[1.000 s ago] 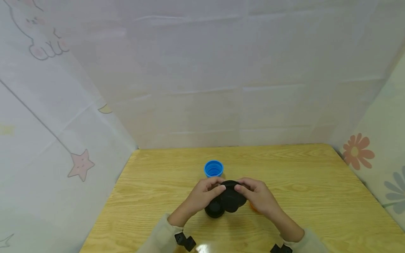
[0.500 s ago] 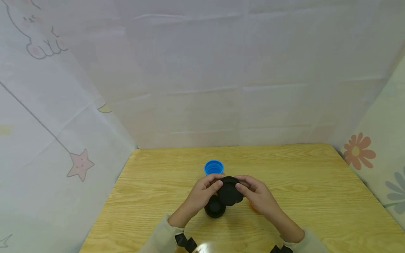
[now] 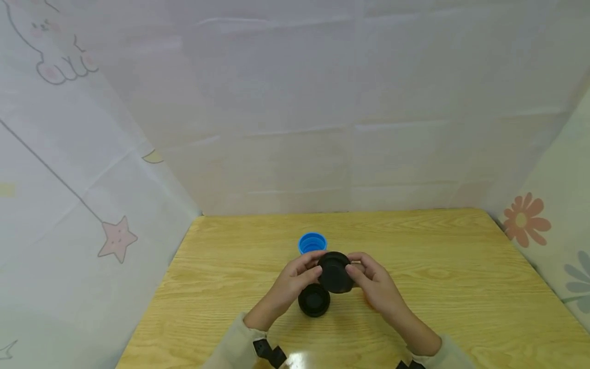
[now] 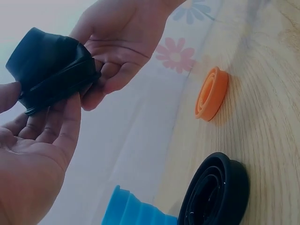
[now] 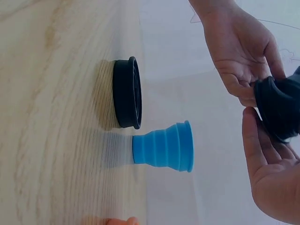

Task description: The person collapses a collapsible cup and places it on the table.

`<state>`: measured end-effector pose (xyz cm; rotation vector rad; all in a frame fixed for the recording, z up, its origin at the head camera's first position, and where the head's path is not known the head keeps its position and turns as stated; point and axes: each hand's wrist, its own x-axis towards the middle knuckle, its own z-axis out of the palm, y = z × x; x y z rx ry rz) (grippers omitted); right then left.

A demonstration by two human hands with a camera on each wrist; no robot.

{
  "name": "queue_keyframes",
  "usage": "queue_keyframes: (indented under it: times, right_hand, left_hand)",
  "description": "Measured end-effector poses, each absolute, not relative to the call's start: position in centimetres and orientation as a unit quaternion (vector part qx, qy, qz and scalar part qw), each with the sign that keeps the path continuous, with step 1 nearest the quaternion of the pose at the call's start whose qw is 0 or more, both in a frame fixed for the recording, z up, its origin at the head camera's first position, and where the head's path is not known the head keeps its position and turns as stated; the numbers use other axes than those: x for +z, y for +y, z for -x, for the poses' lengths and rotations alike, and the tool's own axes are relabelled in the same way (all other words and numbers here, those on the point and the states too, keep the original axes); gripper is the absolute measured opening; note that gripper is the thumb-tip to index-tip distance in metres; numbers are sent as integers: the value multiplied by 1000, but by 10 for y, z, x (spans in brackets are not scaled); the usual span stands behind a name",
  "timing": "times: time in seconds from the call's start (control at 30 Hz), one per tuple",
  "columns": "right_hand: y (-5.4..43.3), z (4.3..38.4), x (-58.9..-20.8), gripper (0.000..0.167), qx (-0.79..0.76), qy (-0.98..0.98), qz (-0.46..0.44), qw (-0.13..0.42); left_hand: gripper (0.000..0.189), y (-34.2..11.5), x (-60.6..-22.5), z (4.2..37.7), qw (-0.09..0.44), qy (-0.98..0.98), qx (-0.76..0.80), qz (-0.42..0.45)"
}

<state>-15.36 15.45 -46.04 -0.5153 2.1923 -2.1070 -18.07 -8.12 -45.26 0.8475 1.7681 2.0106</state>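
Between both hands, lifted over the table, is a black collapsible cup (image 3: pixel 335 272), partly folded and tipped on its side. My left hand (image 3: pixel 295 278) grips its left side, thumb on the near face and fingers beneath. On the right side, my right hand (image 3: pixel 377 283) holds it with the thumb in front and the fingers behind. A second black collapsible cup (image 3: pixel 314 301), flattened into rings, lies on the table just below. Behind the hands stands a blue collapsible cup (image 3: pixel 312 243), pulled out tall, as the right wrist view shows (image 5: pixel 164 147).
A flattened orange collapsible cup (image 4: pixel 213 94) rests on the wooden table (image 3: pixel 221 287); in the head view the right hand nearly hides it. Printed cloth walls (image 3: pixel 295 128) enclose the table's back and sides.
The held black cup has turned and risen slightly away from the body, both hands moving with it. More of the flattened black cup shows below. The blue cup stays in place.
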Motion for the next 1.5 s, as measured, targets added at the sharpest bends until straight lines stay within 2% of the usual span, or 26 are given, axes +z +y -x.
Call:
queue_keyframes:
  times: [0.2, 0.37, 0.67, 0.87, 1.1, 1.5]
  right_hand:
    - [162, 155, -460, 26, -673, 695, 249, 45]
    - [164, 155, -455, 26, -654, 703, 272, 58]
    - [168, 157, -452, 27, -664, 698, 251, 95]
    - [170, 160, -455, 33, -690, 683, 210, 116]
    - [171, 161, -458, 38, -692, 683, 194, 128]
    - [173, 162, -455, 42, -682, 689, 191, 156]
  left_hand:
    - [46, -82, -452, 182, 189, 618, 685, -337]
    - [45, -81, -450, 181, 197, 622, 670, -354]
    - [42, -78, -450, 180, 180, 643, 671, -321]
    - [46, -79, -449, 182, 213, 664, 672, -251]
    - [45, -79, -446, 182, 260, 644, 688, -209]
    - [44, -80, -441, 180, 281, 634, 696, -185]
